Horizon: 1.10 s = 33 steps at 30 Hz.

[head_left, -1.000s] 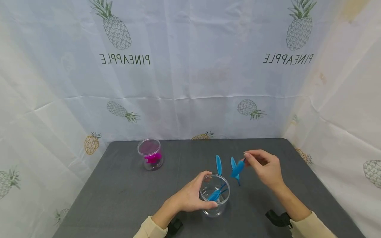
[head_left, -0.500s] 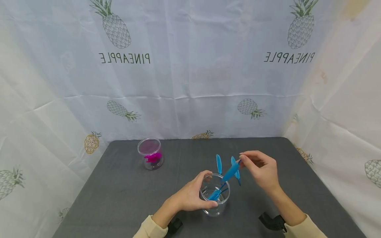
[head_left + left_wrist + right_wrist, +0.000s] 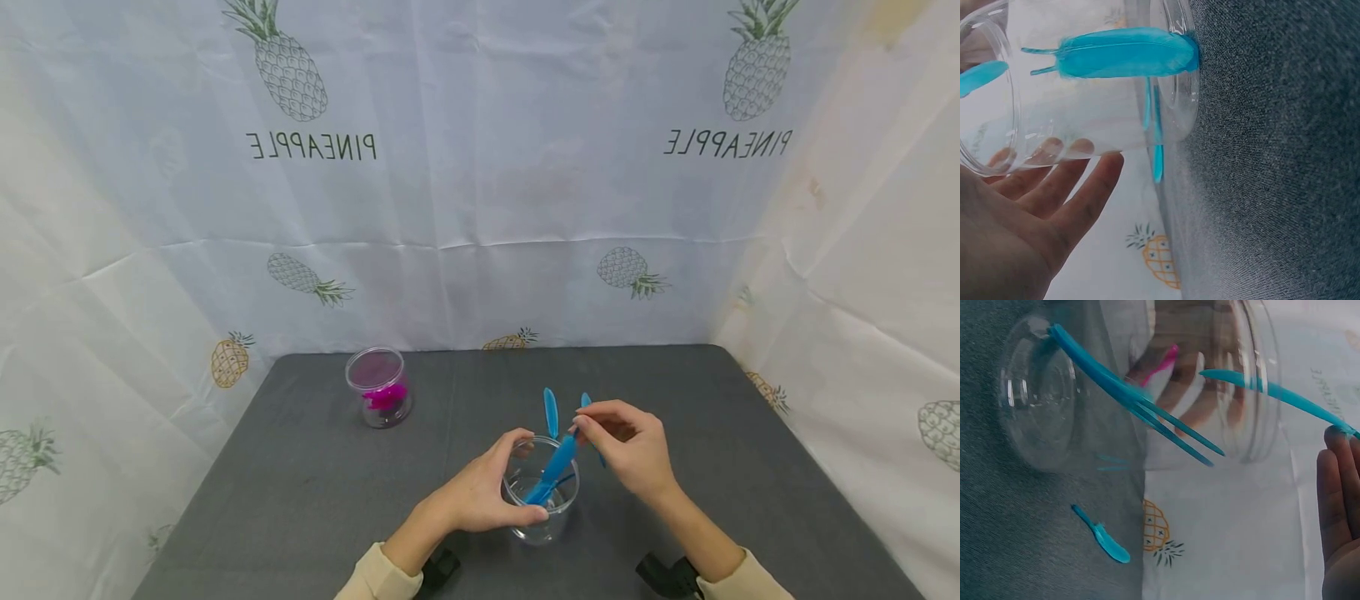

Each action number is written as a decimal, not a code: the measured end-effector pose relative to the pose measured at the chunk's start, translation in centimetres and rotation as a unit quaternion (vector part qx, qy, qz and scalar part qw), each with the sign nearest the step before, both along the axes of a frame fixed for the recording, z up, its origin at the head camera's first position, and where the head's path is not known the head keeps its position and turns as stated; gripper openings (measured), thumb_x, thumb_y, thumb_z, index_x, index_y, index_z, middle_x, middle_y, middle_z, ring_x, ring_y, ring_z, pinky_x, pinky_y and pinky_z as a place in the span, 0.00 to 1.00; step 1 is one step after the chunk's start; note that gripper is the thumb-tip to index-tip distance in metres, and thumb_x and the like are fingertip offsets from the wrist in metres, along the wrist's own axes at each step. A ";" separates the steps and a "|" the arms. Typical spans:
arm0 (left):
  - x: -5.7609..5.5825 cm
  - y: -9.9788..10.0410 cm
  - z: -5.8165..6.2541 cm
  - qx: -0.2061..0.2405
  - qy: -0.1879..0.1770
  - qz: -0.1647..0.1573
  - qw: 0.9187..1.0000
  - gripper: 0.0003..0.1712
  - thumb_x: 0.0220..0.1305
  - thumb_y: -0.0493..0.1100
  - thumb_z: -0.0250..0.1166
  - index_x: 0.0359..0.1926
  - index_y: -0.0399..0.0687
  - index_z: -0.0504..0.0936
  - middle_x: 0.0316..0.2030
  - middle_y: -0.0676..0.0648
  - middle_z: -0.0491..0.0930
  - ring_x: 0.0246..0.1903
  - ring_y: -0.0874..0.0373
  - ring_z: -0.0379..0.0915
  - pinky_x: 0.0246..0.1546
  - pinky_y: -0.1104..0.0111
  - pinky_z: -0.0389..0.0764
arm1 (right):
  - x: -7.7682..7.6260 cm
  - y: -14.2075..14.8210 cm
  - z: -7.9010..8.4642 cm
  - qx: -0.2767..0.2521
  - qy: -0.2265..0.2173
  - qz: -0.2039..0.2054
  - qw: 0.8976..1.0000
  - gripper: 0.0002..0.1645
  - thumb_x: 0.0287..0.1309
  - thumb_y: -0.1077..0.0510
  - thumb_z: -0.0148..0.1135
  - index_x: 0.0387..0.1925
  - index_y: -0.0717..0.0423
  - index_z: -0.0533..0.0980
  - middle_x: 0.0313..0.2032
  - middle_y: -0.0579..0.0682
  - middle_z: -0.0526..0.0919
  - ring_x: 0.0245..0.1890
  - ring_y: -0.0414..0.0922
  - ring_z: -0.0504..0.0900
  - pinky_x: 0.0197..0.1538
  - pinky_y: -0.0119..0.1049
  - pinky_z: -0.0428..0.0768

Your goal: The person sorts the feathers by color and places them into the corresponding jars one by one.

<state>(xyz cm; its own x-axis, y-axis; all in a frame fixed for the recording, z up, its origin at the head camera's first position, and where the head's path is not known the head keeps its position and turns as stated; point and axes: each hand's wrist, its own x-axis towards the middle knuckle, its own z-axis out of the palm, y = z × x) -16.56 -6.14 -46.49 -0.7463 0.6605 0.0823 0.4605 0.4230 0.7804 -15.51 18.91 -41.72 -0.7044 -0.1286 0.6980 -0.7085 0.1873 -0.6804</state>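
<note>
My left hand (image 3: 480, 496) holds a clear plastic jar (image 3: 1091, 119) by its side, thumb and fingers spread around it. The jar stands on the table with its mouth up. Inside lie two blue feathers (image 3: 1125, 53), quills toward the mouth. My right hand (image 3: 633, 454) pinches another blue feather (image 3: 560, 460) by its quill end. In the right wrist view, the tip of this held feather (image 3: 1229, 376) is within the jar's mouth. Behind the jar one loose blue feather (image 3: 551, 410) lies on the table. A second loose feather (image 3: 585, 400) is partly hidden by my right hand.
Toward the back left of the dark grey table (image 3: 315, 483) stands another clear jar (image 3: 378, 421) with bright pink feathers (image 3: 386, 397) in it. A white pineapple-print curtain (image 3: 450, 208) surrounds the table at the back and sides.
My right hand has moved left and down, bringing the pinched feather from beside the jar into its mouth. My left hand and the jar have stayed in place.
</note>
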 end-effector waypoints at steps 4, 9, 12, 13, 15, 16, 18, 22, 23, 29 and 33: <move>0.0 -0.1 0.1 0.000 0.000 -0.001 1.000 0.51 0.61 0.64 0.70 0.76 0.63 0.50 0.69 0.48 0.67 0.67 0.56 0.66 0.60 0.53 0.76 | 0.0 -0.5 -0.7 0.007 -0.003 0.022 1.000 0.14 0.53 0.82 0.65 0.40 0.69 0.82 0.30 0.57 0.87 0.28 0.41 0.87 0.30 0.33 0.85; 0.0 -0.1 0.1 0.002 -0.007 -0.004 1.000 0.51 0.62 0.63 0.69 0.77 0.64 0.50 0.70 0.50 0.65 0.67 0.57 0.66 0.60 0.53 0.76 | 0.0 -1.0 -1.3 0.016 -0.001 0.044 0.999 0.17 0.53 0.82 0.64 0.41 0.65 0.82 0.30 0.56 0.87 0.29 0.41 0.87 0.34 0.31 0.85; 0.0 -0.1 0.0 0.003 -0.008 -0.006 1.000 0.51 0.62 0.62 0.70 0.77 0.64 0.49 0.71 0.48 0.65 0.67 0.57 0.66 0.59 0.54 0.77 | 0.0 -1.3 -1.5 0.025 0.004 0.051 0.998 0.19 0.52 0.82 0.65 0.42 0.63 0.83 0.31 0.56 0.88 0.29 0.42 0.87 0.37 0.31 0.85; -0.1 -0.1 0.0 0.003 -0.008 -0.007 1.000 0.51 0.62 0.62 0.70 0.77 0.63 0.49 0.71 0.47 0.65 0.67 0.57 0.66 0.59 0.54 0.77 | 0.1 -1.4 -1.5 0.027 0.003 0.053 0.998 0.19 0.52 0.82 0.65 0.42 0.62 0.83 0.31 0.56 0.88 0.29 0.42 0.87 0.38 0.31 0.85; -0.1 -0.1 0.0 0.004 -0.006 -0.009 1.000 0.51 0.62 0.61 0.70 0.77 0.63 0.49 0.71 0.46 0.65 0.67 0.56 0.66 0.59 0.55 0.77 | 0.1 -1.6 -1.6 0.031 -0.001 0.056 0.998 0.19 0.53 0.82 0.65 0.42 0.61 0.83 0.32 0.55 0.88 0.29 0.42 0.88 0.38 0.31 0.85; -0.1 -0.1 0.0 0.004 -0.005 -0.009 1.000 0.51 0.62 0.60 0.70 0.77 0.62 0.49 0.71 0.46 0.65 0.67 0.56 0.66 0.59 0.55 0.77 | 0.2 -1.6 -1.6 0.033 -0.002 0.058 0.998 0.18 0.53 0.81 0.65 0.41 0.62 0.83 0.32 0.55 0.88 0.29 0.43 0.88 0.38 0.32 0.85; -0.1 -0.1 0.0 0.004 -0.003 -0.010 1.000 0.51 0.63 0.60 0.70 0.77 0.62 0.50 0.71 0.46 0.65 0.67 0.56 0.66 0.59 0.55 0.77 | 0.2 -1.8 -1.7 0.037 -0.005 0.061 0.997 0.17 0.54 0.81 0.65 0.41 0.63 0.82 0.33 0.55 0.88 0.30 0.44 0.88 0.38 0.33 0.85; -0.2 -0.2 -0.1 -0.001 0.003 -0.010 1.000 0.51 0.62 0.60 0.70 0.77 0.61 0.50 0.70 0.49 0.65 0.67 0.57 0.67 0.59 0.54 0.77 | 0.3 -2.1 -2.0 0.047 -0.007 0.060 0.997 0.13 0.54 0.80 0.66 0.40 0.66 0.82 0.34 0.55 0.88 0.30 0.44 0.87 0.37 0.33 0.85; -0.2 -0.2 -0.1 -0.002 0.003 -0.010 1.000 0.51 0.62 0.60 0.70 0.77 0.60 0.50 0.70 0.49 0.65 0.67 0.57 0.67 0.59 0.54 0.78 | 0.3 -2.1 -2.1 0.051 -0.007 0.058 0.997 0.14 0.53 0.80 0.67 0.40 0.66 0.82 0.34 0.54 0.88 0.30 0.44 0.87 0.37 0.33 0.85; -0.2 -0.1 0.0 -0.004 0.000 -0.011 1.000 0.52 0.63 0.60 0.69 0.78 0.56 0.50 0.70 0.50 0.65 0.67 0.57 0.66 0.60 0.54 0.77 | 0.2 -2.4 -2.6 0.070 0.002 0.053 0.996 0.13 0.54 0.76 0.69 0.39 0.61 0.84 0.33 0.55 0.88 0.30 0.43 0.86 0.35 0.34 0.85; -0.2 -0.2 0.1 -0.005 -0.002 -0.010 1.000 0.51 0.63 0.61 0.69 0.78 0.59 0.50 0.71 0.50 0.65 0.68 0.57 0.66 0.60 0.54 0.76 | 0.1 -2.3 -2.6 0.077 -0.004 0.055 0.995 0.12 0.56 0.74 0.70 0.39 0.58 0.85 0.35 0.52 0.88 0.32 0.41 0.86 0.36 0.33 0.85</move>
<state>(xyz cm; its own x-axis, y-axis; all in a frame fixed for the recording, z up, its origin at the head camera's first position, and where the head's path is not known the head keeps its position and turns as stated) -16.73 -6.31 -46.42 -0.7326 0.6768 0.0728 0.4663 0.4211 0.7780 -15.38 16.61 -44.30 -0.6855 -0.3114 0.6581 -0.7252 0.2116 -0.6552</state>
